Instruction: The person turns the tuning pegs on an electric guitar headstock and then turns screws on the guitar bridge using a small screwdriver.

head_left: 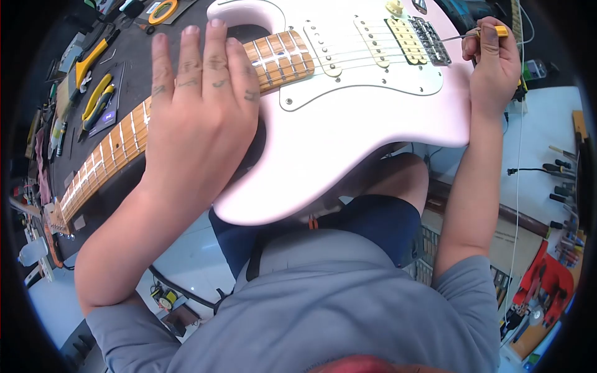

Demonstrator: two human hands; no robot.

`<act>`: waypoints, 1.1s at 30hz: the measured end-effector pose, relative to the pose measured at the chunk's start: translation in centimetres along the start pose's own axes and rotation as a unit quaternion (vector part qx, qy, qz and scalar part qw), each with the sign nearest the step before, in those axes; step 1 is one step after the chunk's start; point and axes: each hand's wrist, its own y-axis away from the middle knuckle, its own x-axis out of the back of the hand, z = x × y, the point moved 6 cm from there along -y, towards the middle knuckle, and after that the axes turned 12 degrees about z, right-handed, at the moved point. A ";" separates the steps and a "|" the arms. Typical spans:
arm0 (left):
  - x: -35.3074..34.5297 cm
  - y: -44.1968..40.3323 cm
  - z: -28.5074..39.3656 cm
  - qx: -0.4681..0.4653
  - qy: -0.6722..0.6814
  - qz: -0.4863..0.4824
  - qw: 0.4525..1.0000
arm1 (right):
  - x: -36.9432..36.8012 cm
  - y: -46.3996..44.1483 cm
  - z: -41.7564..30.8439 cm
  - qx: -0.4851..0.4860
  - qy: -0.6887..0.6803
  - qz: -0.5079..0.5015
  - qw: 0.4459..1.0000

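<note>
A pale pink electric guitar (348, 124) with a white pickguard (360, 81) lies across the bench edge and above my lap. My left hand (202, 99) rests over its maple neck (118, 140), fingers stretched out flat, hiding part of the fretboard. At the other end, my right hand (497, 65) is closed around the yellow handle of a screwdriver (492, 31). The screwdriver's thin shaft reaches left to the back edge of the metal bridge (430, 40); whether the tip sits in a screw is too small to tell.
On the dark bench top at left lie yellow-handled pliers (96, 102), another yellow tool (93, 59) and a roll of orange tape (163, 11). A white surface (497, 155) at right holds several dark-handled tools (559, 180). Lower right is a red tool holder (547, 286).
</note>
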 end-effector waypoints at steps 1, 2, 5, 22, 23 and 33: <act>-0.1 0.0 0.0 -0.002 -0.007 -0.011 1.000 | 0.0 0.0 0.0 -0.001 0.000 0.001 1.000; -0.2 0.1 0.0 -0.003 -0.014 -0.021 1.000 | 0.0 0.0 0.1 -0.007 -0.004 0.000 1.000; -0.3 0.1 0.1 -0.012 -0.018 -0.024 0.999 | 0.2 -0.2 0.4 -0.017 -0.014 -0.004 1.000; -1.1 0.7 -0.2 0.015 0.010 0.013 1.000 | 0.1 -0.4 0.4 -0.008 -0.015 -0.019 1.000; -1.2 0.8 -0.2 0.020 0.013 0.014 1.000 | 0.0 -0.4 0.5 -0.008 -0.015 -0.016 1.000; -1.4 1.2 -0.2 0.027 0.024 0.016 0.999 | 0.2 -0.6 0.4 -0.009 -0.019 -0.013 1.000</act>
